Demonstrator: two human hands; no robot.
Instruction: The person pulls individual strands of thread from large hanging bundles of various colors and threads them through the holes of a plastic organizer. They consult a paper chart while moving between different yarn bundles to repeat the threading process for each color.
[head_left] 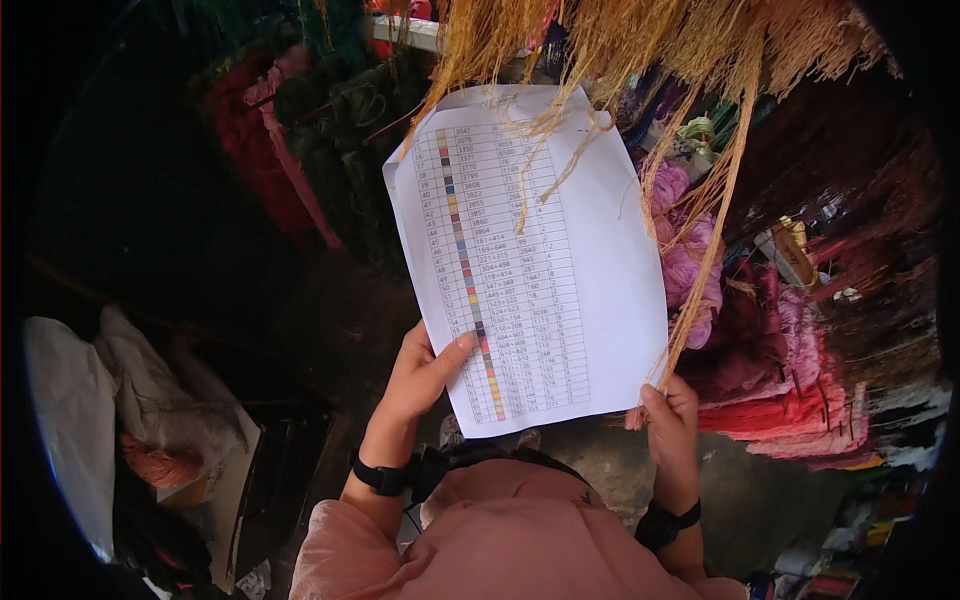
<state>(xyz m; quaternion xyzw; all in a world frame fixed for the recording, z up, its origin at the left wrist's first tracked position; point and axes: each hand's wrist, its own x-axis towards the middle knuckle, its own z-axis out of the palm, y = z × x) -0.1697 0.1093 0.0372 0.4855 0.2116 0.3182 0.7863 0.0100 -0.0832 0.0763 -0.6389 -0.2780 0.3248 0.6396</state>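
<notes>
A white sheet of paper (612, 300) with a printed colour chart faces me, its rows marked by small coloured squares. My left hand (412, 378) grips its lower left edge, thumb lying on top of the chart and fingers behind. At the lower right corner, my right hand (672, 420) is closed in a pinch on a bundle of tan yarn strands (708, 285). These strands run up to the hanging golden yarn (610, 50). Whether the right fingers also grip the paper's corner, I cannot tell. Several loose yarn ends lie over the sheet's upper part.
Pink yarn skeins (690, 270) hang right of the paper, with red yarn (790, 425) below and dark brown yarn (850, 160) beyond. Dark green skeins (350, 130) hang at the upper left. A pale plastic sack (75, 420) stands at the lower left.
</notes>
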